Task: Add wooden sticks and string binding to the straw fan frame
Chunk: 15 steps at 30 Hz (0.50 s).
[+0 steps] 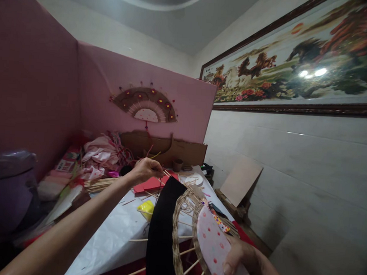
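Note:
My right hand [241, 257] grips a handmade fan by its pink, red-dotted half-round base [210, 238], thumb on the face. The fan [165, 232] is tilted on its side, with thin wooden ribs, bands of woven brown cord and a wide black strip. Rib ends stick out past the black strip. At the fan's far end, my left hand [148, 169] is pinched closed beside the rib tips. A thin dark cord [159, 190] hangs down from its fingers. Small colourful flower trim [221, 223] runs along the base's straight edge.
A finished-looking fan [146, 104] hangs on the pink partition [192, 100]. On the white-covered table [112, 228] lie a yellow packet [146, 208], red sheets [146, 185] and a bundle of sticks [99, 185]. Pink cloth [100, 151] is heaped behind. A lidded bin [7, 193] stands left.

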### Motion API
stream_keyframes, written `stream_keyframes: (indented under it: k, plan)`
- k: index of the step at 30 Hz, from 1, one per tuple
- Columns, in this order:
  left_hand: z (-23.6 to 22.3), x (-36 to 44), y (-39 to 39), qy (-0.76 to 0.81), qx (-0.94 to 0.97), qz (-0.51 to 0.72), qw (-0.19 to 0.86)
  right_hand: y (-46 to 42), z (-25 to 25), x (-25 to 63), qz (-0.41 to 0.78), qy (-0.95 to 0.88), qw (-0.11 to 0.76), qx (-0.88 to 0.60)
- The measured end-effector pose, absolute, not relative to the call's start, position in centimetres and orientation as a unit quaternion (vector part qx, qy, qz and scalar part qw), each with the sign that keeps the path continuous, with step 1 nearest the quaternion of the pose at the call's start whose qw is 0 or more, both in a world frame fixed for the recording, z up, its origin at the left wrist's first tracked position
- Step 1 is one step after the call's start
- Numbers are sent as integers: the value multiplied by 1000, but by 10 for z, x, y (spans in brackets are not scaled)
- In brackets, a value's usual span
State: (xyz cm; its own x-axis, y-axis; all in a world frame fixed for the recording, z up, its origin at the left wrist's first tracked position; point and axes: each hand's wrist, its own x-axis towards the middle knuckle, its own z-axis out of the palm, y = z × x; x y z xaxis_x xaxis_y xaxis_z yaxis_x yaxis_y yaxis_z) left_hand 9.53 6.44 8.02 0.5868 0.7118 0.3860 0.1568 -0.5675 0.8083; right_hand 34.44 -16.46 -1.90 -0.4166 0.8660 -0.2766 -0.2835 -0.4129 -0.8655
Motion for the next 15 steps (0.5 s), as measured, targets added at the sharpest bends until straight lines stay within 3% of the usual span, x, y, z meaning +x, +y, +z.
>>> stream_keyframes:
  k: [4, 15]
  plan:
    - [74, 96, 65, 254, 754, 383, 470, -164, -19, 344, 743, -406, 367, -385]
    - [93, 106, 58, 257, 726, 353, 531, -159, -20, 339, 753, -412, 327, -396]
